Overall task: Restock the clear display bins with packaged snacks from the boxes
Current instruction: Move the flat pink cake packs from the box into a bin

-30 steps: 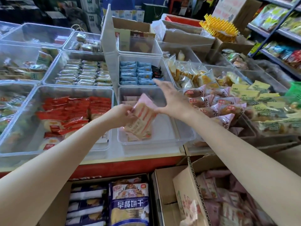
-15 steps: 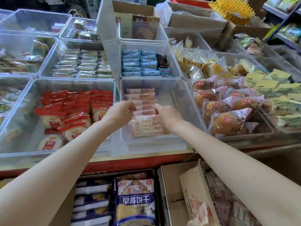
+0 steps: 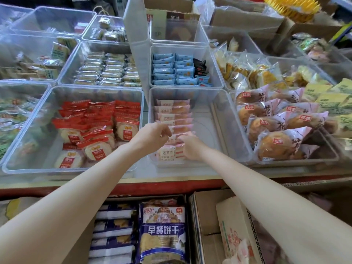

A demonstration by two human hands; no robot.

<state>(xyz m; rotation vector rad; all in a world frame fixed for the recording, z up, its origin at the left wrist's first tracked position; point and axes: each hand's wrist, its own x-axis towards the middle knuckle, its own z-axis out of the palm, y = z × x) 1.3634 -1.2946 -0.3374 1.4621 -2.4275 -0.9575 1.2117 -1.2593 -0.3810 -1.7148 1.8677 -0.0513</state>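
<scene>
Pink packets (image 3: 172, 130) between both hands (image 3: 172, 141)

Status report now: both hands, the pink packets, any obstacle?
Left hand and right hand both pinching pink packets at the row's near end. Row fills left side of clear bin. Nothing in the way.

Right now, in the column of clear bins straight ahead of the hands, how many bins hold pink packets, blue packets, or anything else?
Front bin, pink packets: 1
Middle bin, blue packets: 1
Back bin, brown pack: 1
Total: 3 bins
</scene>
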